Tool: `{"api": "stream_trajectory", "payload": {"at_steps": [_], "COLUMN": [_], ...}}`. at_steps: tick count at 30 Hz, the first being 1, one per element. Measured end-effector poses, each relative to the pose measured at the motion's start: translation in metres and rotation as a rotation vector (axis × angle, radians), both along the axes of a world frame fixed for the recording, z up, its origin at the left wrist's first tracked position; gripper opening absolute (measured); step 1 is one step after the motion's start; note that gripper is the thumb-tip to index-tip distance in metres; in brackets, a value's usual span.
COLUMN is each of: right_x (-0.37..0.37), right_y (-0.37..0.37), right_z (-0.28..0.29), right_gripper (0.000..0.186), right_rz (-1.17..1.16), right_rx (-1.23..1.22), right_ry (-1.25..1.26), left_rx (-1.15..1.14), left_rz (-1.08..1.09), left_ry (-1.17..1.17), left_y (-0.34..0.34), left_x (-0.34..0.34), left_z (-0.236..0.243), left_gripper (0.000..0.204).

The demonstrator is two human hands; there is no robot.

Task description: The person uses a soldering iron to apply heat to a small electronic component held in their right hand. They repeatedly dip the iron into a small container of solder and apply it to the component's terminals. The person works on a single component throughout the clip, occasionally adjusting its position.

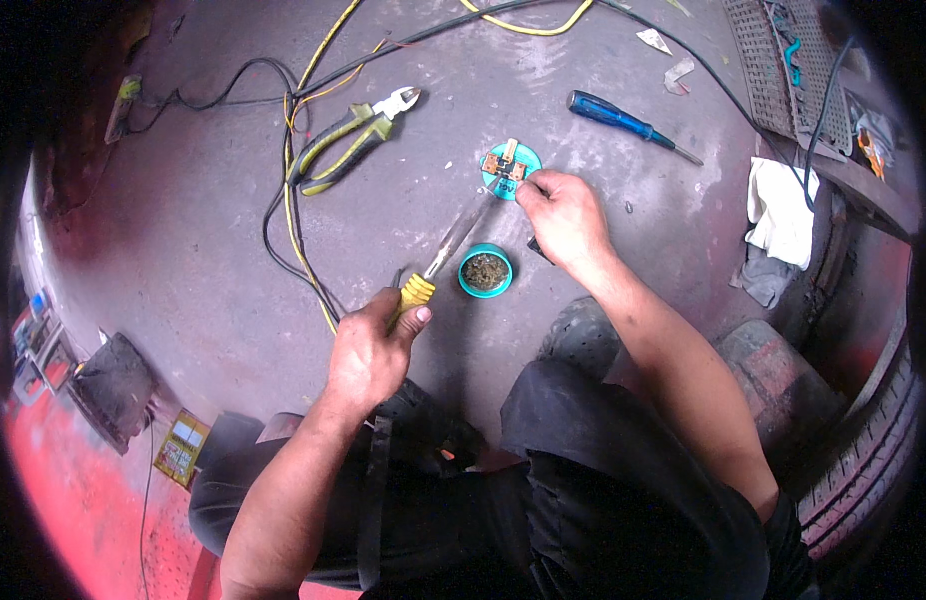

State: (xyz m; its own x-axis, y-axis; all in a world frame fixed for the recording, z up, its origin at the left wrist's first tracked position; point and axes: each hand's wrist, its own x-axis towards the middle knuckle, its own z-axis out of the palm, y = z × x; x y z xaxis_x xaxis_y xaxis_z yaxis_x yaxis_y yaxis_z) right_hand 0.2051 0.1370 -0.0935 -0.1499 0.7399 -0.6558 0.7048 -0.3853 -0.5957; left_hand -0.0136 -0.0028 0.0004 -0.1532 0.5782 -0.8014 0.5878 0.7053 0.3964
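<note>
The left hand (368, 352) grips a yellow-handled soldering iron (438, 265), its tip reaching a small circuit board (505, 166) on a teal lid (523, 155) on the floor (203, 230). The right hand's (563, 215) fingers pinch the board's near edge. A teal tin (485, 270) sits between the hands.

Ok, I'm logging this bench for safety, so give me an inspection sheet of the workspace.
Surface: grey concrete floor, stained.
Job's things: soldering iron, tip at small circuit part on teal lid; teal tin alongside.
Clutter: pliers, blue screwdriver, white rag.
Hands: left hand grips the iron's yellow handle; right hand steadies the part.
Cables: yellow and black wires loose across floor.
Surroundings: tyre, mesh tray.
</note>
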Motion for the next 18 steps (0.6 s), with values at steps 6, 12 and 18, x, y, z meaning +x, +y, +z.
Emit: {"api": "stream_trajectory", "payload": {"at_steps": [6,12,18], "right_x": [0.0,0.0001,0.0001], "right_y": [0.001,0.0024,0.0014], "right_z": [0.0017,0.0037,0.001], "right_gripper": [0.031,0.03,0.03], "right_rz": [0.014,0.02,0.02], "right_rx": [0.004,-0.006,0.001], "right_ry": [0.004,0.01,0.013], "left_rx": [-0.006,-0.039,-0.033], "left_rz": [-0.002,0.023,0.025], "left_ry": [-0.037,-0.071,-0.073], "left_y": [-0.0023,0.0018,0.0022], "left_x": [0.0003,0.0027,0.0041], "left_z": [-0.0039,-0.0026,-0.0035], "left_gripper": [0.042,0.042,0.041]}}
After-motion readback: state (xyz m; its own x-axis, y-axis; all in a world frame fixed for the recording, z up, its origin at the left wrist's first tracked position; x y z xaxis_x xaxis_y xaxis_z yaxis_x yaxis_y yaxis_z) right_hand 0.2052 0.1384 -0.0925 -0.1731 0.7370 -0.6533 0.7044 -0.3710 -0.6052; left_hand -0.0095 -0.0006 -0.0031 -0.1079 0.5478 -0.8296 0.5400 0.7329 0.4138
